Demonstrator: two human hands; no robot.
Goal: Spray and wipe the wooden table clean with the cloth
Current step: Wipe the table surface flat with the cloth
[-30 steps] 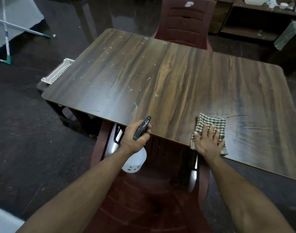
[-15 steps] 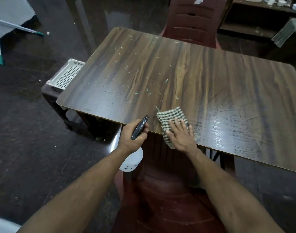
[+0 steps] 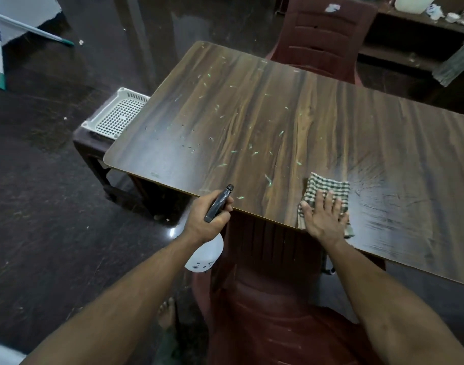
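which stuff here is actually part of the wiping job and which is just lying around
Part of the job:
- wooden table, with pale specks on it
- checked cloth, pressed flat by the right hand
- spray bottle, gripped by the left hand

Just lying about:
- white basket on a dark stool
- red chairs, far and near
- mop handle on the floor

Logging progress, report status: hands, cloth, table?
Left hand grips spray bottle. Right hand flat on cloth, near table edge. Green specks left half; nothing blocking.
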